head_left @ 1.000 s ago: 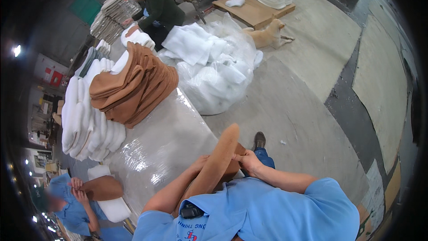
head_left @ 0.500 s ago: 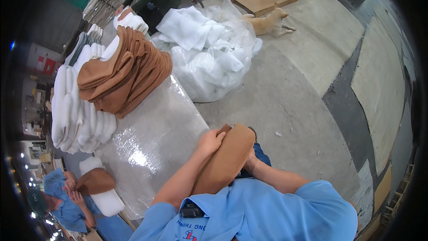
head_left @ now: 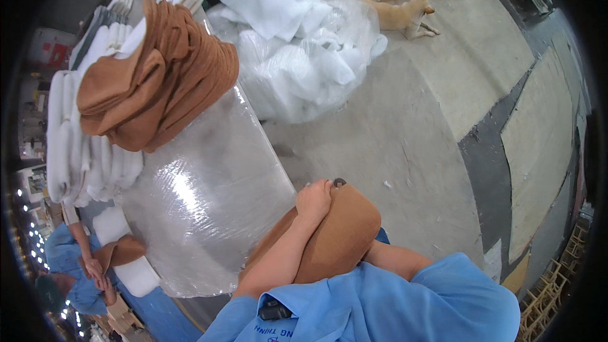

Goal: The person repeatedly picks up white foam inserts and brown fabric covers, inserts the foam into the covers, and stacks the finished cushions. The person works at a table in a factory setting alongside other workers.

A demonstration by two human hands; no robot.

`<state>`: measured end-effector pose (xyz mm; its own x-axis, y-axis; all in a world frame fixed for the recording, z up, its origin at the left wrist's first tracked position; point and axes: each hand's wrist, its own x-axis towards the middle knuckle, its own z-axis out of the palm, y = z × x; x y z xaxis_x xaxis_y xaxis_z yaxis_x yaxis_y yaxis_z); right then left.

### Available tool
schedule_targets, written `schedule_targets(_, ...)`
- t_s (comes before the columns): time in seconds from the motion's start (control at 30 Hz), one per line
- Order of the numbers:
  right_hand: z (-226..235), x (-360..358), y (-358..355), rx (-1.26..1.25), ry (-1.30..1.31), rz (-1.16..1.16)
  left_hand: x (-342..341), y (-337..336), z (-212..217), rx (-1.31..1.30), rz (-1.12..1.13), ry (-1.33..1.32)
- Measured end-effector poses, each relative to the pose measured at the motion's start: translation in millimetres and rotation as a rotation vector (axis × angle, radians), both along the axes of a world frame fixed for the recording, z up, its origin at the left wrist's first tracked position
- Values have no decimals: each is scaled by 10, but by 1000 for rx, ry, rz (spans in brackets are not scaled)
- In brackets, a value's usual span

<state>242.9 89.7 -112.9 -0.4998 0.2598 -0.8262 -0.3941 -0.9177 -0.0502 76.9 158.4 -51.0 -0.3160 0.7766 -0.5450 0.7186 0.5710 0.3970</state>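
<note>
I hold a brown fabric cushion cover (head_left: 342, 231) close against my body, its rounded end to the right. My left hand (head_left: 315, 199) is closed on its upper edge, fingers bunched together. Beside those fingertips a small dark curled piece (head_left: 340, 182) sticks out of the edge; too little of it shows to name it. My right forearm (head_left: 396, 258) goes in behind the cover, which hides the right hand and its fingers.
A plastic-wrapped table (head_left: 209, 215) lies to my left, bearing a brown cover stack (head_left: 158, 82) and folded white padding (head_left: 95, 158). Beyond it sits a clear bag of white padding (head_left: 297, 57). A dog (head_left: 405, 14) lies on the floor. A co-worker (head_left: 76, 259) handles another brown piece at left.
My left hand has shifted slightly right along the cover, whose rounded end now lies lower and further right. The right hand, partly visible before, has gone behind it. The view has tilted.
</note>
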Motion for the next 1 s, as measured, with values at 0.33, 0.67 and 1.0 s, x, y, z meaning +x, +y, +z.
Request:
schedule_targets(0.33,-73,19,134,-44,-40,88,168,83,-135,-109,77,8)
schedule_targets(0.67,99,-251,594,49,92,67,-217,75,-15,142,308,-333)
schedule_targets(1.0,27,-182,615,53,49,117,-14,91,-233,132,327,-258)
